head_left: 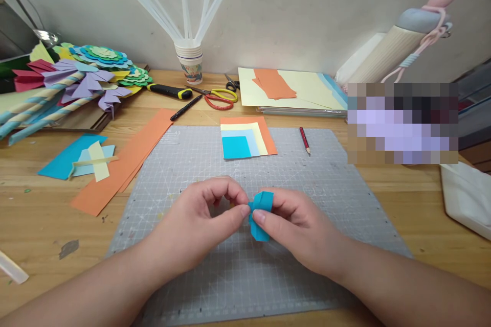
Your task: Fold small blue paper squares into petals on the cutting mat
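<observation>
A small folded piece of blue paper (264,203) is held above the grey cutting mat (330,276). My right hand (303,225) pinches it, thumb on the near face and fingers behind. At its left edge, my left hand (213,214) pinches a small blue part between thumb and forefinger. Beyond the hands lies a stack of paper squares (236,147) in blue, light blue, cream and orange, the smallest on top. A dark red pencil (304,140) rests on the mat to the right of the stack.
Orange strips (130,161) and paper scraps (65,163) lie at left, below paper flowers (88,76). Along the back are a cutter knife (169,91), scissors (220,98), a black pen (186,108), a paper cup (190,64) of white strips, and paper sheets (310,87). A white tray (466,199) stands at right.
</observation>
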`<state>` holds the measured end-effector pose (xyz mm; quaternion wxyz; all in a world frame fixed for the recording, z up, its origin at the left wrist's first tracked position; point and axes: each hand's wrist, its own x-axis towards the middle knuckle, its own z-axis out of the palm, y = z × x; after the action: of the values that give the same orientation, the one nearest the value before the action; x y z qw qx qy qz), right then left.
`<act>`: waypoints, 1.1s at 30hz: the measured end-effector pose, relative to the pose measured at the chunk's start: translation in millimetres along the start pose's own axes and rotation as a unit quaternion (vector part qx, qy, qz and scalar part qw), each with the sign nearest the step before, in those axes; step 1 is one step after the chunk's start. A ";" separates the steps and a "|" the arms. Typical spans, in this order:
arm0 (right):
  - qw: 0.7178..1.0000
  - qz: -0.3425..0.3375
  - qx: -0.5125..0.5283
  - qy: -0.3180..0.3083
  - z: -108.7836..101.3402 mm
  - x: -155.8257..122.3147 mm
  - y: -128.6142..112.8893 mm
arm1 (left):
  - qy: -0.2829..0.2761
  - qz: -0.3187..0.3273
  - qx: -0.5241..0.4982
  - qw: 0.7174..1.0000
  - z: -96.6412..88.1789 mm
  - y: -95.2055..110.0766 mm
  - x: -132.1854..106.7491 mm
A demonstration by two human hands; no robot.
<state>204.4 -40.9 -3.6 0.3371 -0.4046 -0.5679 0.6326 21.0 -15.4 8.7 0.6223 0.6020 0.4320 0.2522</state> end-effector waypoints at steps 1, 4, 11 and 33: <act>1.000 0.000 0.000 0.009 -0.3 0.3 0.3 | 0.001 -0.004 0.002 1.000 0.0 -0.2 0.2; 1.000 0.003 -0.005 0.028 -0.8 0.7 0.8 | 0.002 -0.031 -0.025 0.999 0.6 0.0 1.7; 0.998 0.029 0.044 0.018 -0.3 1.2 -3.0 | -0.025 -0.068 -0.122 0.990 -4.0 -2.7 4.2; 1.000 0.021 -0.018 -0.002 -1.9 -1.6 -2.9 | -0.077 -0.126 -0.146 0.978 -9.4 -4.6 4.4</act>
<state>206.7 -41.1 -0.6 0.3154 -0.4212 -0.5715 0.6297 14.4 -7.4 4.2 0.7619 0.4629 0.4137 0.1849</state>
